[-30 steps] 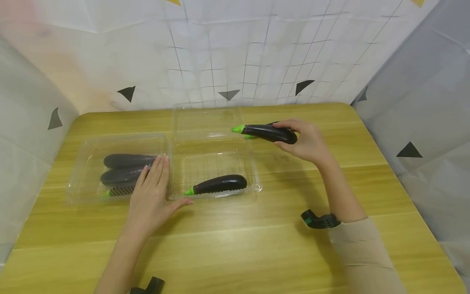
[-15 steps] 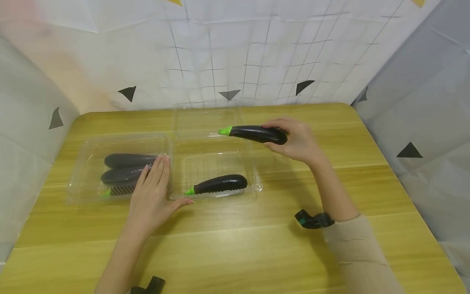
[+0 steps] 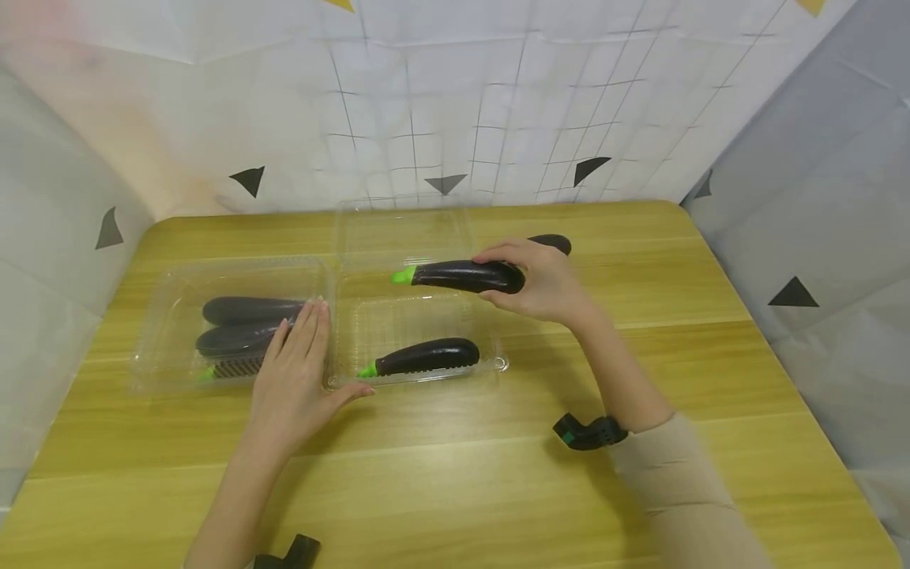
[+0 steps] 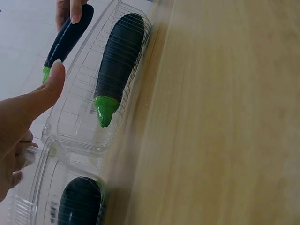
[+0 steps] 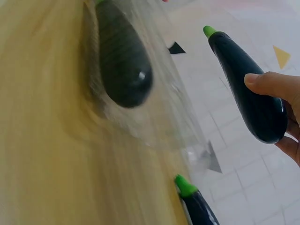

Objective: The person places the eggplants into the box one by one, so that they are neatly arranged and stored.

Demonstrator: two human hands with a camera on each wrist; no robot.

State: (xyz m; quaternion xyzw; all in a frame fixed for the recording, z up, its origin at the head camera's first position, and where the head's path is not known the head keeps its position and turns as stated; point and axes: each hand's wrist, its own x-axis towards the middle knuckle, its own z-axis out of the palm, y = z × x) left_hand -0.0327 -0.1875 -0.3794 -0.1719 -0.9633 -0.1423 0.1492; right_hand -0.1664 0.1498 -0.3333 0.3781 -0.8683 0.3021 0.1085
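Observation:
My right hand (image 3: 543, 280) holds an eggplant (image 3: 462, 275) by its thick end, fingers on one side and thumb on the other, over the right clear plastic box (image 3: 398, 312). Its green stem points left. Inside that box another eggplant (image 3: 426, 356) lies along the near wall. My left hand (image 3: 291, 371) rests with straight fingers on the right side of the left clear box (image 3: 149, 348), which holds several eggplants (image 3: 242, 341); the fingers hide some of their ends. In the left wrist view the left thumb (image 4: 54, 86) sticks up beside the boxes.
One more eggplant (image 3: 552, 243) lies on the wooden table (image 3: 441, 482) behind my right hand, partly hidden. The right box's clear lid (image 3: 401, 233) is folded back toward the white wall sheet (image 3: 398, 118).
My right hand has carried its eggplant left and slightly nearer, from beyond the right box's edge to over the box. The left hand has stayed put.

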